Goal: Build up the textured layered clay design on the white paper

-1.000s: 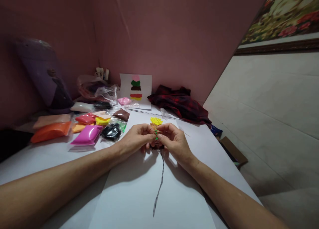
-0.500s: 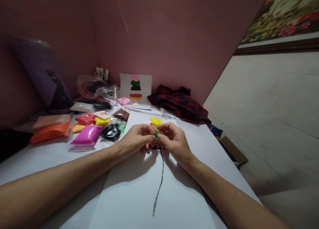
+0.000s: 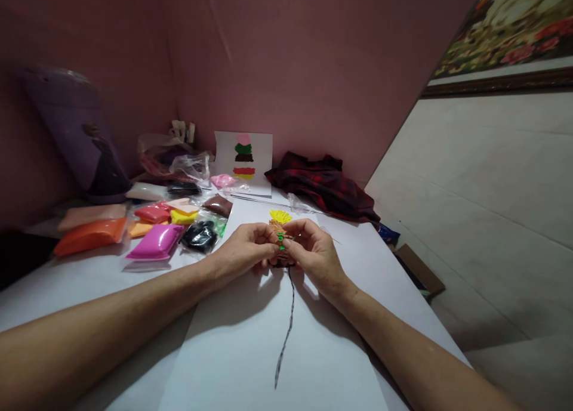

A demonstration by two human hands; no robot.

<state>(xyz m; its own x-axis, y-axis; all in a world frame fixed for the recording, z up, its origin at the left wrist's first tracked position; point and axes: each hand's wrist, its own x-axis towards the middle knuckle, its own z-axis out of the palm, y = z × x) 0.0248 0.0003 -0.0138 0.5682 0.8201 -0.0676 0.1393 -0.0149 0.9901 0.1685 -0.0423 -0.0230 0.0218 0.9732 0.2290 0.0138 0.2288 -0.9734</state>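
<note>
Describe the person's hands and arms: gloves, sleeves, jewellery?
Left hand and right hand: ungloved; no rings, watch or bracelet show. Left forearm and right forearm: no sleeves, cables or clear markings in view. Nail details are too small to tell.

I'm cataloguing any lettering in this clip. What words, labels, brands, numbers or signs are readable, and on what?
No text can be read.
Multicoloured piece: no visible lettering.
Propped sheet: colour patches, no legible text.
Purple item: a figure, no legible words.
Blue packet: too small and dim to tell.
</note>
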